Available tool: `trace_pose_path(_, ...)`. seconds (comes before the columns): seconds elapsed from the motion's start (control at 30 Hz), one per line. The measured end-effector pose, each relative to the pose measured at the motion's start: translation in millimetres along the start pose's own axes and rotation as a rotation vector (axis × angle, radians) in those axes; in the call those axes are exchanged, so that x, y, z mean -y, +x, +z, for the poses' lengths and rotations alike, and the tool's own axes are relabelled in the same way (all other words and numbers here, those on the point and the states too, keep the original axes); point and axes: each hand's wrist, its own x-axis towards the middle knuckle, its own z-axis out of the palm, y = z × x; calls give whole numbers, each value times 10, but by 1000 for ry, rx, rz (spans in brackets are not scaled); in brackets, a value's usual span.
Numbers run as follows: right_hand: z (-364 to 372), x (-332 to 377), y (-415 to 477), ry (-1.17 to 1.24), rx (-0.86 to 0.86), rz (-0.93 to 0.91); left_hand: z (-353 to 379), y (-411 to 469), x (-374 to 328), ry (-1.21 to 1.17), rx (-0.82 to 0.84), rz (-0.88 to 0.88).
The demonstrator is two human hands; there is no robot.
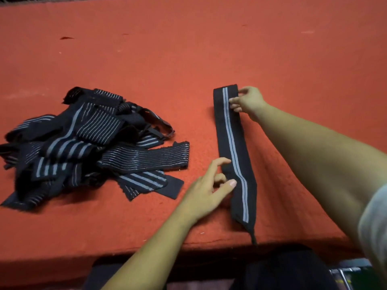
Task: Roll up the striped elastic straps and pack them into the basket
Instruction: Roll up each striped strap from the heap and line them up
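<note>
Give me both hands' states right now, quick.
Left hand: open, fingertips touching the left edge of the laid-out strap.
Right hand: closed, pinching the strap's far end.

Bare left hand (206, 191) and right hand (249, 101), forearms uncovered too. Short pale grey sleeve (374, 225) on the right upper arm, blurred at the edge. Possibly dark trousers (282, 268) below.
</note>
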Motion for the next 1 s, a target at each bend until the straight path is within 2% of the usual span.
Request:
trace_pose_path(0.07, 56, -210, -71, -142, 21, 17, -9, 9, 28, 18, -20, 6)
trace_pose_path(0.17, 77, -392, -289, -359, 45, -119, -12, 15, 37, 70, -35, 41)
trace_pose_path(0.3, -14, -489, -742, -505, 113, -239, -7, 16, 25, 78, -65, 54)
trace_pose_path(0.43, -182, -565, -1147, -645, 205, -223, -21, 34, 62, 55, -52, -4)
trace_pose_path(0.6, -284, -683, -1458, -693, 261, -209, 6, 28, 37, 108, -31, -93)
trace_pose_path(0.67, -318, -702, -1519, -693, 296, -209, 11, 39, -19, 8, -43, -180)
trace_pose_path(0.8, -391, -701, -1591, -651, 281, -211, 191, -64, -237, -382, -94, -369)
trace_pose_path(0.87, -426, -717, -1659, -660, 285, -219, 302, -159, -289, -459, -75, -434)
trace_pose_path(0.93, -447, -769, -1743, -664, 301, -235, 378, -223, -297, -290, -36, -394)
trace_pose_path(1.0, -442, -858, -1833, -680, 303, -273, 394, -223, -282, 84, -11, -283)
